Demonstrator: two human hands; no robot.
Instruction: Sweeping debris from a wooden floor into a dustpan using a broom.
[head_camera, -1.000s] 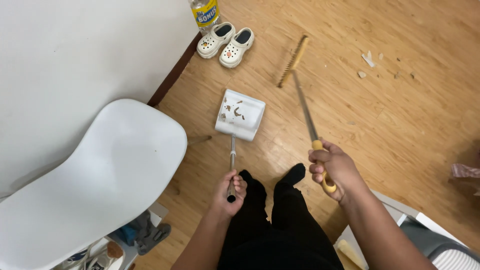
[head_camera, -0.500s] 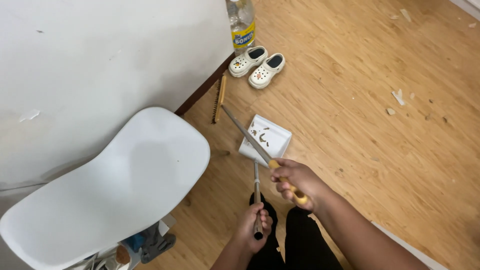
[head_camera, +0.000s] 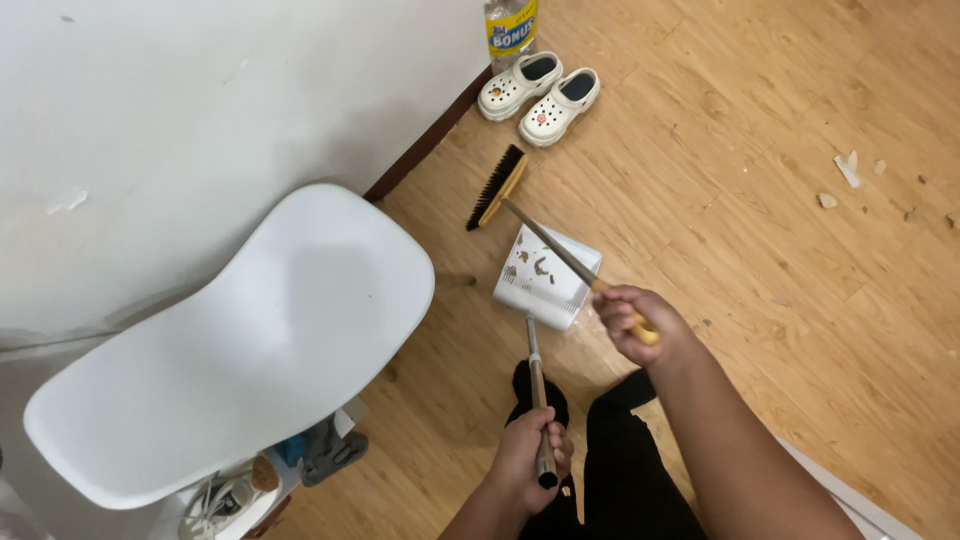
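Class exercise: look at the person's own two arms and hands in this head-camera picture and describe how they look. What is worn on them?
Both arms are bare from the bottom edge of the picture to the fingertips: no sleeves, gloves, watch, bracelets or rings are visible. The left hand comes up from the bottom centre, with only a short stretch of forearm showing. The right hand has a long, broad forearm running to the bottom right. Black trousers show below them.
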